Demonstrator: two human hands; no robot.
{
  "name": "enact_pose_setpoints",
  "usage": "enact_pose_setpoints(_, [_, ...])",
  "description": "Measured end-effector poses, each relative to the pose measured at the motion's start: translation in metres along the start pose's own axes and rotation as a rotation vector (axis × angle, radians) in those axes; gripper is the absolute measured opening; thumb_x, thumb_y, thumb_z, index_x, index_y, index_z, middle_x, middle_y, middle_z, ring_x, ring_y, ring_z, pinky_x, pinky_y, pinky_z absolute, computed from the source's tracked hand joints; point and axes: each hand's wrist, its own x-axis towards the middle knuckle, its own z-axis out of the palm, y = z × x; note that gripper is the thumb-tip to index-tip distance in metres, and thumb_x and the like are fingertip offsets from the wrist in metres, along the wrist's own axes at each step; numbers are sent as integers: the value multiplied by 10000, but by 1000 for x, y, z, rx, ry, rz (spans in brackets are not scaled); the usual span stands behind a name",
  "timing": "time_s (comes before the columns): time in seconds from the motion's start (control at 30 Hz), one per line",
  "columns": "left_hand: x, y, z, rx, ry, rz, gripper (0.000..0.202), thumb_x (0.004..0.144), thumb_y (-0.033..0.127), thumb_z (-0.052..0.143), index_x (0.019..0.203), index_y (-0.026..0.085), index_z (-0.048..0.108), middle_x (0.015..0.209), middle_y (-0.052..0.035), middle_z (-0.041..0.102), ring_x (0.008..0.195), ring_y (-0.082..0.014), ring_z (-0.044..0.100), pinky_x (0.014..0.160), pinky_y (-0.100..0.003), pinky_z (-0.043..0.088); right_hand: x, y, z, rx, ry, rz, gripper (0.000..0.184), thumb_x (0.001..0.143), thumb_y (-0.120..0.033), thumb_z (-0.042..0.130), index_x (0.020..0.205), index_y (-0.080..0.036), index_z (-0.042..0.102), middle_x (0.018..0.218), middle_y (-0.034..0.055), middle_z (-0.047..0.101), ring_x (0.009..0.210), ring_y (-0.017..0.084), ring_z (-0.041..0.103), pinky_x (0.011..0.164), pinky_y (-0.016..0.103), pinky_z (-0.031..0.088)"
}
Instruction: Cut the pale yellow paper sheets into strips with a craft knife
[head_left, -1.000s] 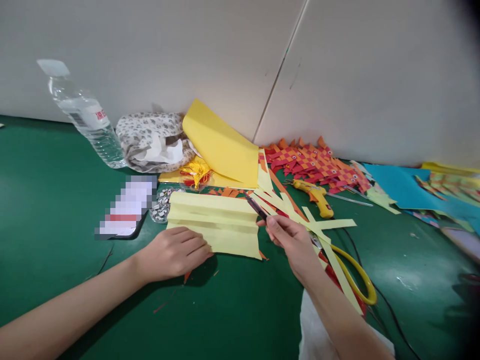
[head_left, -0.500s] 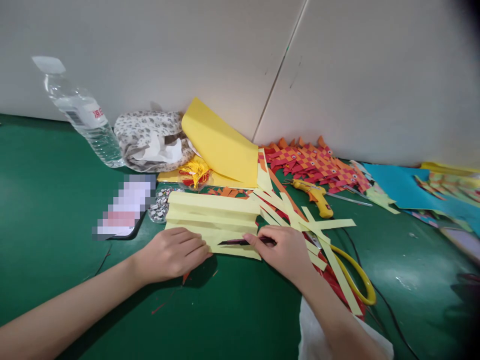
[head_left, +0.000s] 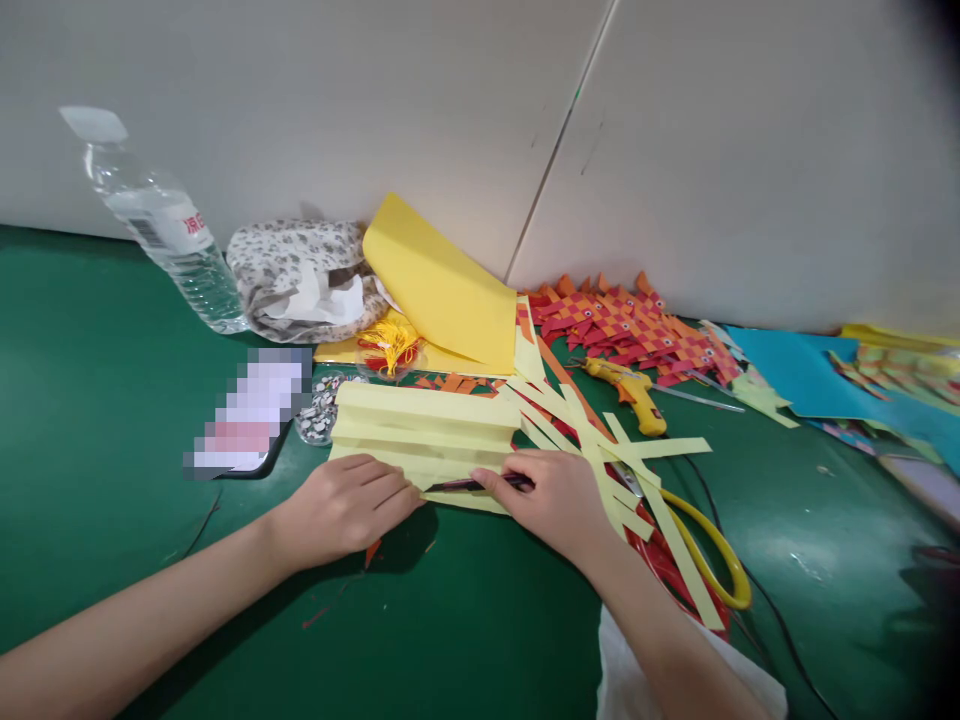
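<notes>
Your left hand (head_left: pixel 352 505) lies flat, palm down, pressing the near-left corner of the pleated pale-yellow paper (head_left: pixel 424 438). Your right hand (head_left: pixel 559 495) pinches a dark craft knife (head_left: pixel 480 485), laid nearly flat along the paper's near edge, pointing left.

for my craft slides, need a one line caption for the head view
Left hand pins folded yellow paper on a green table; right hand holds a slim cutter across it.

You can pass freely over the bare green table (head_left: pixel 480 610) near you and to the left, but behind the folded paper (head_left: pixel 420 425) the water bottle (head_left: pixel 161 235), phone (head_left: pixel 247 415) and cloth pouch (head_left: pixel 300 265) block the way, and loose paper strips (head_left: pixel 600 440), scissors (head_left: pixel 720 560) and a glue gun (head_left: pixel 634 395) crowd the right.
</notes>
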Motion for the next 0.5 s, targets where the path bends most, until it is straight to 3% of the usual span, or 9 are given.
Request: enact_pose_setpoints(0.5, [-2, 0, 1, 9, 0, 2, 148, 928, 139, 482, 903, 157, 626, 698, -9, 678, 666, -145, 650, 616, -252, 503, -7, 15, -12, -54, -7, 49, 536, 842, -548, 530, 448, -185, 512, 432, -8, 498, 439, 112, 423, 482, 259, 220])
